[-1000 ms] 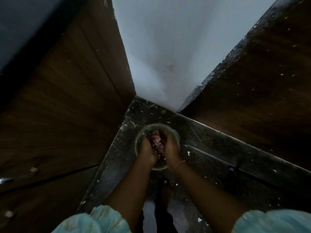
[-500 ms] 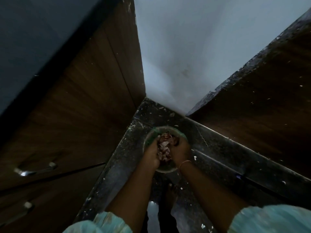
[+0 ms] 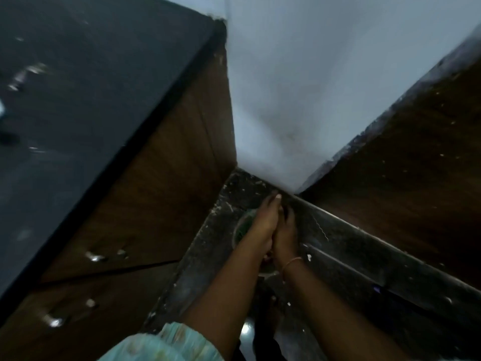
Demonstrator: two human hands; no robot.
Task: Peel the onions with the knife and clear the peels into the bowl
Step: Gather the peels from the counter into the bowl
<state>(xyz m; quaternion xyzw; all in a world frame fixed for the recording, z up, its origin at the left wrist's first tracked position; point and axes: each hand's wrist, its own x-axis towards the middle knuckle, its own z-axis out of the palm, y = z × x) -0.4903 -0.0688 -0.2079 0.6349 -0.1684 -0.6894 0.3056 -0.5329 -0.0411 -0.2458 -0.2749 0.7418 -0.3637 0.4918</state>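
Note:
The bowl [image 3: 241, 227], greenish with a pale rim, sits on the dark floor in the corner, and my hands cover most of it. My left hand [image 3: 265, 222] lies over it with straight fingers that point toward the corner. My right hand [image 3: 285, 231], with a thin bangle at the wrist, is pressed against the left one, its fingers loosely bent. I see nothing gripped in either hand. The peels in the bowl are hidden under my hands. No knife or onion is in view.
A wooden cabinet [image 3: 145, 204] with metal handles rises on the left under a dark countertop [image 3: 78, 100]. Another wooden panel [image 3: 406, 183] stands on the right and a pale wall [image 3: 299, 87] lies ahead. White specks litter the dark floor strip [image 3: 364, 261]. My foot is below the bowl.
My hands have come together palm to palm over the bowl and now hide the peels they were pressing. The view has tilted up and left, showing the countertop.

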